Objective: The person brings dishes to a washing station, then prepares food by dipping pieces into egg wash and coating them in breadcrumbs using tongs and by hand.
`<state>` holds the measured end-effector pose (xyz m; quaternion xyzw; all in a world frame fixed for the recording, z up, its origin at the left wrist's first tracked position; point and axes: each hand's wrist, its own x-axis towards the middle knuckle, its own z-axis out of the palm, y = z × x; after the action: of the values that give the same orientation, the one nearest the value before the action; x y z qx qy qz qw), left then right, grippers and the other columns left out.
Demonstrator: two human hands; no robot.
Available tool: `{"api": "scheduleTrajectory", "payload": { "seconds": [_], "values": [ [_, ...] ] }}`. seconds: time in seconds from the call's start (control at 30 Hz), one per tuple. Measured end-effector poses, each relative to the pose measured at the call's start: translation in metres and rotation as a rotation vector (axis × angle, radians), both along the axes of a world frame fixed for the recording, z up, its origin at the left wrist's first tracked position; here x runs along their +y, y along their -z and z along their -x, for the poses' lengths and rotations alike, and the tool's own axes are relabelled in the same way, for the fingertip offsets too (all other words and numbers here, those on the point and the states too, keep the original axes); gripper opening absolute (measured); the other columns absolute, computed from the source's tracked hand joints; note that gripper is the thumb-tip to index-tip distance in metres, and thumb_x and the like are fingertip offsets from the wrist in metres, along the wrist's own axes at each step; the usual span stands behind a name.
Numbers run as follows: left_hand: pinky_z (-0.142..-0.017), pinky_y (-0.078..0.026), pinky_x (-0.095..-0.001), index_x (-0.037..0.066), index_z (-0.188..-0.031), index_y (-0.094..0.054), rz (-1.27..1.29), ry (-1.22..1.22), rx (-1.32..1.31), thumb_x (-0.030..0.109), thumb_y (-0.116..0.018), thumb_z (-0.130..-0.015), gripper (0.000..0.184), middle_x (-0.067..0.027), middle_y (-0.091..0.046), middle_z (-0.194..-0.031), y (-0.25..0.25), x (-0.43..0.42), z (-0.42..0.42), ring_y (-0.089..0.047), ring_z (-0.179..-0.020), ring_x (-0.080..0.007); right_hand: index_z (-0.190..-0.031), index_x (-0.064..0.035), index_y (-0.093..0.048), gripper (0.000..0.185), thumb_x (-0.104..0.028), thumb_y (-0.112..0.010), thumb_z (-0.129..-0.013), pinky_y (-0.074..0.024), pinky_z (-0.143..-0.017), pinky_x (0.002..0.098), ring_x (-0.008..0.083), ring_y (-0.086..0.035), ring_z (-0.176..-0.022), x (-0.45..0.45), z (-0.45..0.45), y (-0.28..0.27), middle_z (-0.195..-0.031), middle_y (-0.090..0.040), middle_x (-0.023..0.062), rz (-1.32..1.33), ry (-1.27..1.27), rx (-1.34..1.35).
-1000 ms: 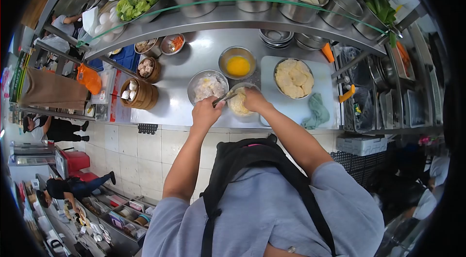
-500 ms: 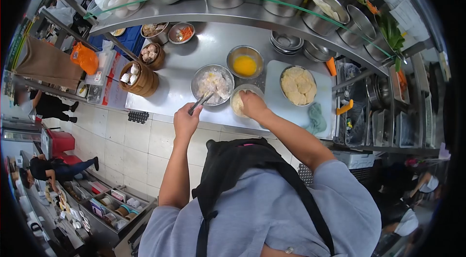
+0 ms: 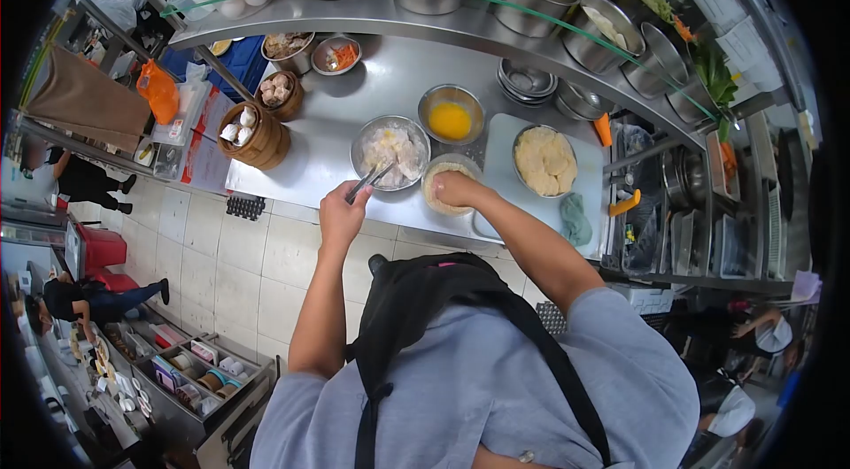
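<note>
My left hand (image 3: 341,214) is closed around metal tongs (image 3: 370,180), whose tips reach into a steel bowl (image 3: 357,153) of pale, flour-coated pieces (image 3: 395,150). To the right, my right hand (image 3: 456,189) is down in a bowl of pale crumbs (image 3: 437,170). Its fingers are curled into the crumbs, and anything they grip is hidden. Just behind that bowl stands a steel bowl of beaten egg (image 3: 450,120). Farther right, flat crumb-coated pieces (image 3: 544,161) fill a round steel dish on a pale cutting board (image 3: 506,134).
Bamboo steamers (image 3: 257,146) stand at the left, near a small bowl of shredded carrot (image 3: 337,56). A steel shelf (image 3: 390,16) with pots crosses above the back. A green cloth (image 3: 575,219) and an orange handle (image 3: 626,202) lie at the right. Other people are farther off.
My right hand has shifted slightly within the crumb bowl, its fingers now more curled. My left hand keeps the tongs at the flour bowl. The whole view has shifted a little.
</note>
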<state>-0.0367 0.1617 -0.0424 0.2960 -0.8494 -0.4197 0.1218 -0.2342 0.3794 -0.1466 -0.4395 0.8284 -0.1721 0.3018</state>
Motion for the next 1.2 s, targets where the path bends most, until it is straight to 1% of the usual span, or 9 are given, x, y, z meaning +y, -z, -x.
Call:
{"api": "scheduleTrajectory", "payload": {
  "seconds": [0.1,0.27,0.4,0.6,0.77,1.0,1.07,1.13,1.2],
  "values": [
    [-0.067,-0.052,-0.0381,0.003,-0.103,-0.075,-0.023,-0.007,-0.012,0.032,-0.076,-0.089,0.032,-0.0157,-0.073,-0.079,-0.005,-0.003,0.001,-0.069,-0.07,-0.0271,-0.108,-0.0005,-0.065,0.038,-0.023,-0.071,-0.078,-0.0516,-0.091,0.0488,0.0429,-0.065,-0.104,0.015,-0.018,-0.034,-0.111,-0.067,0.0253,0.143,0.123,0.011],
    [-0.066,-0.052,-0.037,0.002,-0.104,-0.075,-0.043,0.007,0.022,0.031,-0.076,-0.089,0.033,-0.015,-0.072,-0.077,0.0,-0.002,0.0,-0.068,-0.068,-0.0255,-0.121,-0.0036,-0.057,0.052,-0.013,-0.073,-0.072,-0.0489,-0.099,0.0498,0.041,-0.056,-0.12,0.014,-0.029,-0.043,-0.126,-0.057,0.0229,-0.048,0.086,0.219],
    [-0.066,-0.051,-0.0362,0.001,-0.105,-0.074,-0.037,0.008,0.056,0.031,-0.076,-0.089,0.033,-0.015,-0.072,-0.077,-0.008,-0.002,0.003,-0.067,-0.067,-0.0247,-0.12,-0.0023,-0.057,0.052,-0.009,-0.071,-0.07,-0.0486,-0.099,0.0493,0.0405,-0.057,-0.119,0.017,-0.043,-0.066,-0.123,-0.058,0.0242,0.022,0.138,0.374],
    [-0.067,-0.052,-0.0361,0.001,-0.106,-0.074,-0.038,0.007,0.032,0.03,-0.076,-0.089,0.034,-0.0157,-0.073,-0.079,-0.007,-0.001,0.0,-0.067,-0.068,-0.0243,-0.118,0.0014,-0.059,0.052,-0.006,-0.069,-0.068,-0.0494,-0.099,0.0468,0.0425,-0.059,-0.115,0.022,-0.016,-0.012,-0.12,-0.059,0.0263,0.186,0.212,0.257],
    [-0.067,-0.052,-0.0359,0.001,-0.106,-0.074,-0.054,0.01,0.012,0.03,-0.076,-0.089,0.033,-0.0157,-0.073,-0.079,0.001,0.001,0.001,-0.067,-0.069,-0.0241,-0.116,-0.0035,-0.064,0.046,-0.008,-0.066,-0.07,-0.0504,-0.098,0.0441,0.0396,-0.059,-0.117,0.01,0.007,-0.028,-0.12,-0.063,0.0224,-0.173,0.036,0.062],
    [-0.068,-0.052,-0.0355,0.002,-0.105,-0.074,-0.061,0.003,0.011,0.029,-0.077,-0.088,0.032,-0.0152,-0.073,-0.079,-0.001,0.002,-0.001,-0.068,-0.069,-0.0244,-0.103,-0.0041,-0.069,0.035,-0.01,-0.067,-0.068,-0.0512,-0.097,0.0448,0.0387,-0.06,-0.115,0.019,-0.002,-0.029,-0.114,-0.066,0.0211,0.007,0.003,0.19],
    [-0.068,-0.052,-0.0354,0.002,-0.105,-0.074,-0.056,0.011,0.007,0.029,-0.077,-0.088,0.032,-0.0152,-0.073,-0.079,0.004,0.001,0.0,-0.068,-0.069,-0.0243,-0.104,-0.0041,-0.069,0.037,-0.011,-0.068,-0.068,-0.0513,-0.097,0.0453,0.0384,-0.061,-0.115,0.016,0.005,-0.014,-0.112,-0.066,0.0214,-0.045,-0.049,0.134],
    [-0.06,-0.046,-0.0282,-0.001,-0.106,-0.073,-0.044,0.037,0.105,0.025,-0.076,-0.091,0.03,-0.0048,-0.067,-0.07,0.013,0.001,0.001,-0.057,-0.063,-0.0108,-0.106,-0.0036,-0.068,0.038,-0.011,-0.069,-0.069,-0.0514,-0.096,0.0457,0.0383,-0.061,-0.114,0.015,0.005,-0.031,-0.112,-0.066,0.0214,-0.136,-0.076,0.122],
    [-0.064,-0.049,-0.0309,0.0,-0.106,-0.074,-0.083,0.049,0.071,0.026,-0.076,-0.09,0.03,-0.0092,-0.07,-0.075,0.01,0.002,0.002,-0.063,-0.067,-0.0158,-0.109,-0.0026,-0.066,0.041,-0.013,-0.071,-0.069,-0.0517,-0.095,0.0464,0.0385,-0.062,-0.111,0.008,0.006,-0.04,-0.113,-0.066,0.022,-0.262,-0.148,0.107]
  ]
}}
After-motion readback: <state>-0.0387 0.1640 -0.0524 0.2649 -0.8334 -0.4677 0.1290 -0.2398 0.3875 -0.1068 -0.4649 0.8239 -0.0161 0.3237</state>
